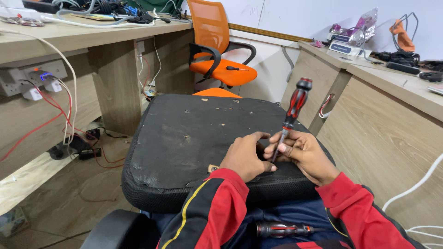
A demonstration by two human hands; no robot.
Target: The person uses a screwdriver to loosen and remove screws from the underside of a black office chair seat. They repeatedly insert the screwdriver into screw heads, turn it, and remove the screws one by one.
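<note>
While my left hand [244, 157] pinched something unseen against the chair seat [184, 138], my right hand [302, 154] gripped the screwdriver [293, 113] upright.

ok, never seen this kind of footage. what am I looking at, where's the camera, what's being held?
There is no machine here: a person works with two bare hands, and the single camera sits on their head, looking down at them. The red and black sleeves at the bottom are their own arms.

Across their lap lies an upturned chair seat, its black underside dusty, with small screw holes. The right hand holds a red and black screwdriver upright, tip down near the seat's front edge. The left hand rests beside the tip, fingers steadying it.

A second screwdriver lies in the lap, below the seat. Behind stands an orange office chair, with wooden desks on both sides and a power strip with cables at left.
</note>
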